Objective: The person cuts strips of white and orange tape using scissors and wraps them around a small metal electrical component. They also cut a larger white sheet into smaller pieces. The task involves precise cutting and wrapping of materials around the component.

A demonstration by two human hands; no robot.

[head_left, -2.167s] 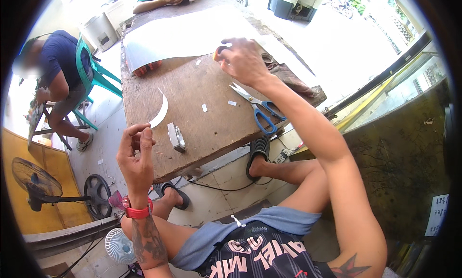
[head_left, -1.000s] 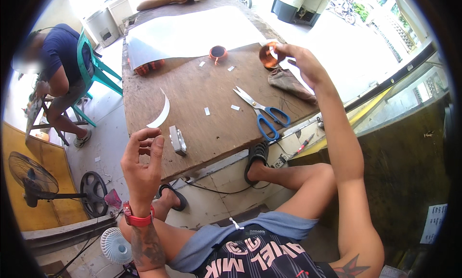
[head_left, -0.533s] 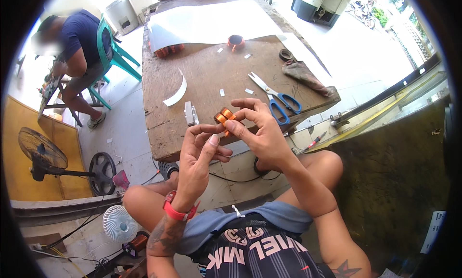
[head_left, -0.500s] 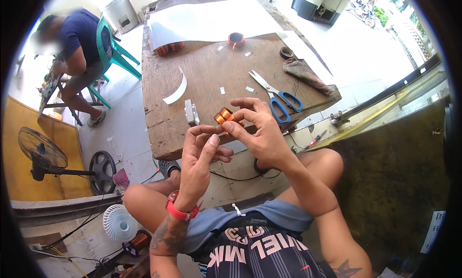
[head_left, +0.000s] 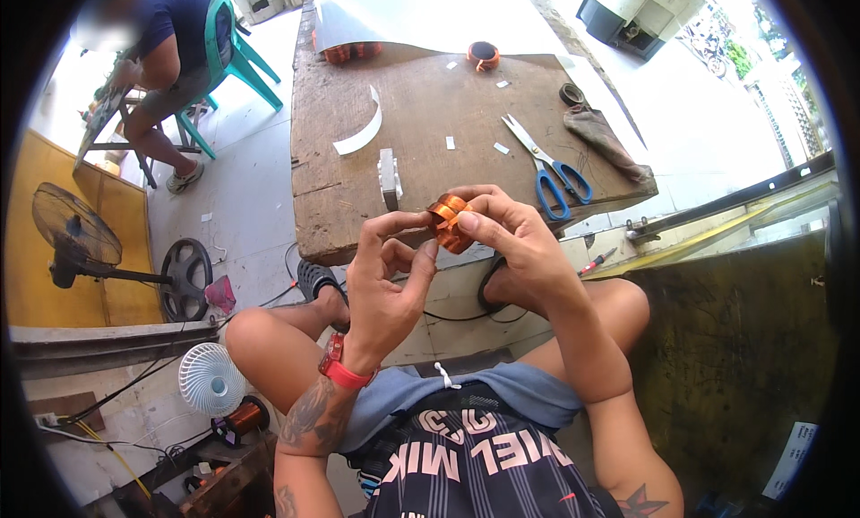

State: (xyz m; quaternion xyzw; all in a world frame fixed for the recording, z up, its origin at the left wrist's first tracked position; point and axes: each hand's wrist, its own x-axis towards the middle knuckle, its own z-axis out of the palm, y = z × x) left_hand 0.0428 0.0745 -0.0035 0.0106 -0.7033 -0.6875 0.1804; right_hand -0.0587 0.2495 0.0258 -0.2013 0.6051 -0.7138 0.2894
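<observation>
Just past the near edge of the wooden table, a small copper wire coil [head_left: 448,224] is held up between my two hands. My left hand [head_left: 387,271] touches its left side with the index finger and thumb, the other fingers curled. From the right, my right hand [head_left: 524,245] pinches the coil between thumb and fingers. A grey metal block [head_left: 389,179] stands on the table beyond my left hand. Scissors with blue handles [head_left: 548,173] lie beyond my right hand, blades partly apart. A curved white strip [head_left: 363,133] rests farther left.
On the wooden table [head_left: 309,195] lie a white sheet [head_left: 430,16], another copper coil [head_left: 483,56], a tape roll [head_left: 571,94], a brown cloth [head_left: 605,142] and small white pieces. A person [head_left: 166,52] sits at left, past a floor fan [head_left: 76,240]. A small fan [head_left: 211,379] stands lower left.
My view has shifted, so the table sits farther right and higher. The coil is tilted differently and shows more of its windings, with my left index finger and thumb now against it.
</observation>
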